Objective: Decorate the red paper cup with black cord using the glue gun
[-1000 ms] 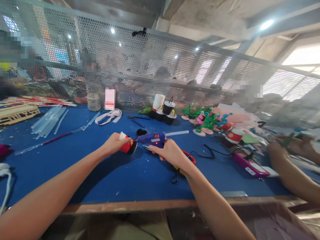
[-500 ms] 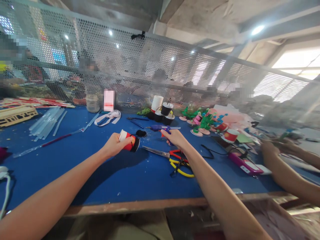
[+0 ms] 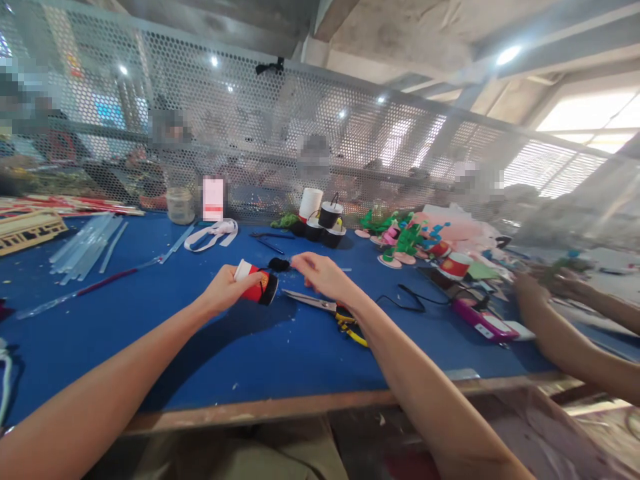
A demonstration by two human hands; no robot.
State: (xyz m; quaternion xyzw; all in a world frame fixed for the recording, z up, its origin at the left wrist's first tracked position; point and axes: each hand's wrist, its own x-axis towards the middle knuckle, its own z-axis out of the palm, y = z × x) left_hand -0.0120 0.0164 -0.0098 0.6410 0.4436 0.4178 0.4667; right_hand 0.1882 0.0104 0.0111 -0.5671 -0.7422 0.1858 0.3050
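My left hand (image 3: pixel 224 291) is closed around a red and white paper cup (image 3: pixel 256 285) with a black end, tilted to the right above the table. A dark cord shows across the cup's side. My right hand (image 3: pixel 320 275) has its fingers curled together beside a small black bundle (image 3: pixel 279 265) on the table. What those fingers hold, if anything, is hidden. Below this hand lie scissors (image 3: pixel 313 300) with steel blades, and a yellow-handled tool (image 3: pixel 354 331), partly covered by my right forearm.
Clear glue sticks (image 3: pixel 83 247), a white ribbon (image 3: pixel 213 233) and pliers (image 3: pixel 273 235) lie on the blue table. Several black and white cups (image 3: pixel 331 215) stand near the mesh screen. Green craft figures (image 3: pixel 407 239) and a purple power strip (image 3: pixel 483 319) are right, near another person's arms (image 3: pixel 560 327).
My right hand has moved left from the purple glue gun towards the black bundle; the gun is no longer visible. My left hand keeps hold of the cup. The view has shifted slightly.
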